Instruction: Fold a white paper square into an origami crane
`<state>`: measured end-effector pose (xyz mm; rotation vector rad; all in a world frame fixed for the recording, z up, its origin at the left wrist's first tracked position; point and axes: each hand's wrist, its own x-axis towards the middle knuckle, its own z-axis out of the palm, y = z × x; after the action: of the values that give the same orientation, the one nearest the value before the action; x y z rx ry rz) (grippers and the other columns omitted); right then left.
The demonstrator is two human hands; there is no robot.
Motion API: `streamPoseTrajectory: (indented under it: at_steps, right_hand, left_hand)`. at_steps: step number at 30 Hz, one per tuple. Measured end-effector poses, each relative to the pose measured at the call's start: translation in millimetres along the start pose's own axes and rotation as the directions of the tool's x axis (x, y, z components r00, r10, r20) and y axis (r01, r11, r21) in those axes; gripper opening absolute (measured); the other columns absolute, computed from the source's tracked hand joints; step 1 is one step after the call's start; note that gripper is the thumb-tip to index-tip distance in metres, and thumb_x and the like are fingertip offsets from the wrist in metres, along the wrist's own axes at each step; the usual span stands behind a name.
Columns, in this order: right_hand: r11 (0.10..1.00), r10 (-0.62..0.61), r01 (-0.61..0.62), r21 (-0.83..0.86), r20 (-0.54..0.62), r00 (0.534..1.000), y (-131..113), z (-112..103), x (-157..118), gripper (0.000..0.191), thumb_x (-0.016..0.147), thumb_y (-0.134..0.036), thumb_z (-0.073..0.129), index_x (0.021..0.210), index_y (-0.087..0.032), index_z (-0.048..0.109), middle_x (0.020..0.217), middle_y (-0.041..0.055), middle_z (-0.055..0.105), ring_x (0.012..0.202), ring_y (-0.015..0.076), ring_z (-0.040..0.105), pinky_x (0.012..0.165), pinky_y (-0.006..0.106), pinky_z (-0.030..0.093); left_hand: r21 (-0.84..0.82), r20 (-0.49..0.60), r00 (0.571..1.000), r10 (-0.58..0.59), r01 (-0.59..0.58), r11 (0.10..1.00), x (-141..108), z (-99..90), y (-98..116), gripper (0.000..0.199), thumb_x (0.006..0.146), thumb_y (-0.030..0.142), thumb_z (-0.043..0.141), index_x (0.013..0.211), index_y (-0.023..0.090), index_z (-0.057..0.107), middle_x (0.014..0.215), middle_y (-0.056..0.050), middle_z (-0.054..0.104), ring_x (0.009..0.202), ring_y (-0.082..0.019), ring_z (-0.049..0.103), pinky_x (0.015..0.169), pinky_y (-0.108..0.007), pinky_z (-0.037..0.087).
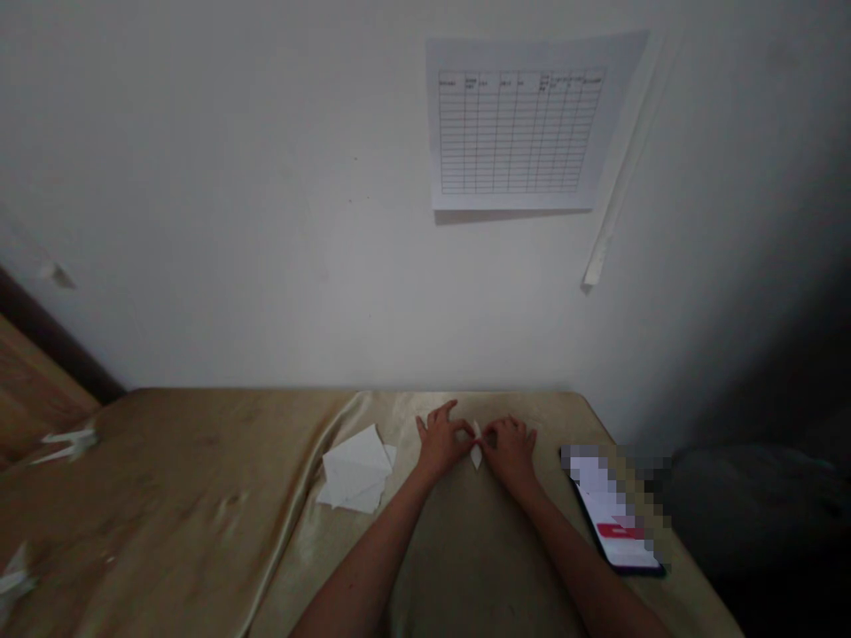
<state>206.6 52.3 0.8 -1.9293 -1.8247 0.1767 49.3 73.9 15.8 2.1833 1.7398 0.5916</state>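
Observation:
A small piece of folded white paper [477, 455], narrow and pointed at both ends, is held just above or on the cloth-covered table. My left hand [441, 440] pinches its left side between thumb and forefinger, with the other fingers spread. From the right, my right hand [511, 450] pinches the same paper, its fingertips almost meeting the left ones. The fingertips hide the paper's middle. Left of my left forearm lies a loose pile of white paper sheets [357, 467].
A phone [615, 518] with a lit screen lies near the table's right edge. White folded paper pieces [74, 440] rest at the far left. Gold cloth [199, 496] covers the table. A printed chart [522, 133] hangs on the wall behind.

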Motion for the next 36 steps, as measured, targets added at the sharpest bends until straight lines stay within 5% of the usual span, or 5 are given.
streamPoseTrajectory:
  at_steps: [15, 20, 36]
  right_hand:
    - [0.999, 0.037, -0.035, 0.033, -0.057, 0.998, -3.4, -10.3, -7.9, 0.014, 0.084, -0.041, 0.067, 0.088, -0.035, 0.078, 0.117, 0.0065, 0.064, 0.118, 0.0300, 0.045, 0.105, 0.054, 0.021]
    - [1.000, 0.020, -0.021, -0.015, -0.068, 0.998, -5.2, -14.0, -8.4, 0.020, 0.082, -0.044, 0.068, 0.094, -0.032, 0.079, 0.129, 0.0108, 0.058, 0.123, 0.0335, 0.042, 0.105, 0.056, 0.024]
    - [0.992, 0.071, -0.060, -0.113, 0.091, 0.993, -8.3, -13.6, -6.1, 0.032, 0.091, -0.047, 0.057, 0.122, -0.051, 0.062, 0.149, 0.0036, 0.041, 0.138, 0.0322, 0.031, 0.108, 0.066, 0.020]
  left_hand:
    - [0.027, 0.019, 0.999, 0.031, -0.031, 0.999, -0.3, -1.1, -3.2, 0.021, 0.080, 0.047, 0.073, 0.100, 0.044, 0.073, 0.153, 0.009, 0.042, 0.141, -0.031, 0.031, 0.115, -0.070, 0.007]
    - [0.066, 0.001, 1.000, 0.018, -0.018, 0.998, -1.8, 0.0, -2.7, 0.021, 0.081, 0.050, 0.071, 0.101, 0.048, 0.074, 0.154, 0.010, 0.041, 0.141, -0.031, 0.032, 0.117, -0.066, 0.011]
    - [0.186, 0.055, 0.998, 0.013, -0.023, 0.982, -3.7, -3.4, -3.2, 0.041, 0.084, 0.061, 0.060, 0.125, 0.057, 0.059, 0.163, 0.007, 0.024, 0.147, -0.039, 0.023, 0.112, -0.074, 0.012]
